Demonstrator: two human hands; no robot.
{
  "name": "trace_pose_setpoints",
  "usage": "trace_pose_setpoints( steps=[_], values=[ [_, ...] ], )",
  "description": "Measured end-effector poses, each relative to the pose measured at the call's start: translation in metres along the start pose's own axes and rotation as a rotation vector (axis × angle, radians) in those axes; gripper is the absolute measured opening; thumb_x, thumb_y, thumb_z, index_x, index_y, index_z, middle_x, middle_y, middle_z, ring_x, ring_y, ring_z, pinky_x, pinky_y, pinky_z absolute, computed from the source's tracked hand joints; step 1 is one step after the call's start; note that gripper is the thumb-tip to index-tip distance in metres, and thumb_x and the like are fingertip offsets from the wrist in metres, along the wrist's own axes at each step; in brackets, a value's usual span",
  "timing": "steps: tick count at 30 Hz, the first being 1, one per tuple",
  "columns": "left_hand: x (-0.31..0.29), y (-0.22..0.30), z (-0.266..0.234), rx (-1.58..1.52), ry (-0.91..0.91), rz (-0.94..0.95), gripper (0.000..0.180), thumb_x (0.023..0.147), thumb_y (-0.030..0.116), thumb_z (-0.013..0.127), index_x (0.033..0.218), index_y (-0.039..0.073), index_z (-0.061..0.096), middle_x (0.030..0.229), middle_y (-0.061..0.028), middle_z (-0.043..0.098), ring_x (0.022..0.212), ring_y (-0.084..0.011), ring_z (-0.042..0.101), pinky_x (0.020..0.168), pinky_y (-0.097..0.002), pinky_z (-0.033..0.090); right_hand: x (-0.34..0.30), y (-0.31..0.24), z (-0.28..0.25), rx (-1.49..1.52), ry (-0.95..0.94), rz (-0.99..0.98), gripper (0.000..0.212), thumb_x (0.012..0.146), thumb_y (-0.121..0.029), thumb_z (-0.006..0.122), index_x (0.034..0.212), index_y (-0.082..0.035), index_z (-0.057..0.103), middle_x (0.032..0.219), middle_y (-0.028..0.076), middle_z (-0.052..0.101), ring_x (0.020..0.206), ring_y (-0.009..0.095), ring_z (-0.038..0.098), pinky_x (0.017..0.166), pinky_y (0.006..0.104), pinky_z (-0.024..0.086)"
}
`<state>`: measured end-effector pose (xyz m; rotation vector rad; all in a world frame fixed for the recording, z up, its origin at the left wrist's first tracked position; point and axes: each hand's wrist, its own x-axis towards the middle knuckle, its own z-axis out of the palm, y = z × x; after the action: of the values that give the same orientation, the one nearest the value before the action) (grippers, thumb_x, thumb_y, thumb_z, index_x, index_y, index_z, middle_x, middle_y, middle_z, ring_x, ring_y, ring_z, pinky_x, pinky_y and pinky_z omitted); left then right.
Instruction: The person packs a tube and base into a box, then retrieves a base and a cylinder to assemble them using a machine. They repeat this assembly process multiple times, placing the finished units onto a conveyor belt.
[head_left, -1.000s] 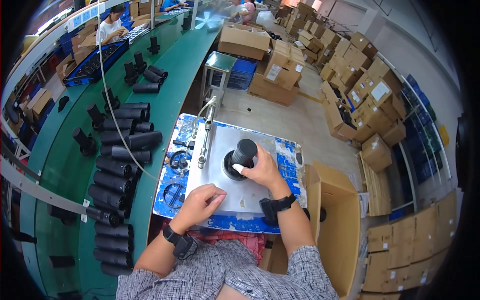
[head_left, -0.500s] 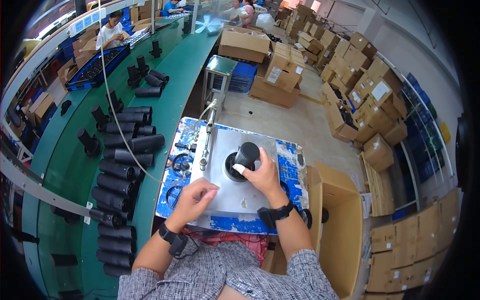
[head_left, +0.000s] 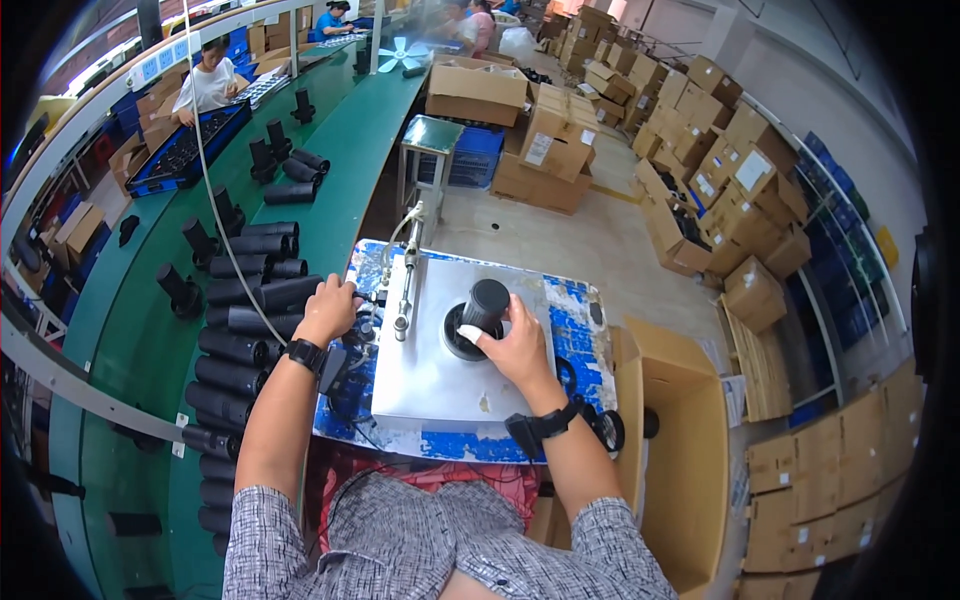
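Observation:
My right hand (head_left: pixel 520 348) is closed around the lower part of a black plastic cylinder (head_left: pixel 489 298), a white wrap on its thumb. The cylinder stands slightly tilted in a round black-rimmed holder (head_left: pixel 459 346) on a silver metal plate (head_left: pixel 425 385). At the plate's left side, my left hand (head_left: pixel 329 308) has its fingers curled on a small black valve (head_left: pixel 366 298), which they partly hide. Between the hands, a slim metal air cylinder (head_left: pixel 407 285) lies along the plate.
Several black tubes (head_left: pixel 228 345) lie on the green bench (head_left: pixel 345 170) to my left. An open cardboard box (head_left: pixel 685 450) stands at my right. Beyond the worn blue table (head_left: pixel 580 345) are a metal stool (head_left: pixel 432 135) and stacked cartons (head_left: pixel 555 130). A co-worker (head_left: pixel 210 80) sits across the bench.
My left hand has moved left and forward, from above the plate's near edge to the small valve. My right hand keeps its hold on the black cylinder.

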<state>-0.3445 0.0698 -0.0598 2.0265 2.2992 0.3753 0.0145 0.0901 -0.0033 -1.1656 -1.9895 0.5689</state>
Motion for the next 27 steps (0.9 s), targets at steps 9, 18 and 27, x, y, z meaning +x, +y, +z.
trace_pose_setpoints(
  steps=[9, 18, 27],
  values=[
    [0.002, 0.008, 0.005, -0.103, -0.047, -0.102, 0.039, 0.109, 0.035, 0.066, 0.14, 0.011, 0.068, 0.136, -0.0222, 0.063, 0.124, -0.0448, 0.065, 0.103, -0.0538, 0.057, 0.0, 0.002, -0.002, -0.065, 0.01, 0.006, 0.079, 0.079, -0.046, 0.093, 0.131, 0.005, 0.061, 0.108, 0.022, 0.074, 0.101, 0.04, 0.072, 0.099, 0.0487, 0.054],
    [-0.03, 0.024, -0.021, -0.055, 0.162, -0.107, 0.035, 0.108, 0.03, 0.067, 0.134, 0.007, 0.071, 0.137, -0.0234, 0.058, 0.113, -0.0435, 0.067, 0.099, -0.0506, 0.056, -0.003, 0.002, 0.003, -0.042, 0.016, -0.009, 0.078, 0.079, -0.044, 0.093, 0.131, 0.005, 0.061, 0.109, 0.022, 0.074, 0.101, 0.041, 0.072, 0.097, 0.0493, 0.055],
    [-0.163, 0.096, -0.081, -0.841, 0.581, 0.059, 0.029, 0.1, 0.01, 0.07, 0.129, 0.004, 0.07, 0.128, -0.0138, 0.056, 0.095, -0.0238, 0.062, 0.086, -0.0392, 0.053, 0.032, -0.072, -0.075, 0.418, 0.438, -0.023, 0.056, 0.084, -0.02, 0.089, 0.131, -0.002, 0.063, 0.119, 0.015, 0.076, 0.108, 0.029, 0.075, 0.1, 0.0418, 0.058]
  ],
)
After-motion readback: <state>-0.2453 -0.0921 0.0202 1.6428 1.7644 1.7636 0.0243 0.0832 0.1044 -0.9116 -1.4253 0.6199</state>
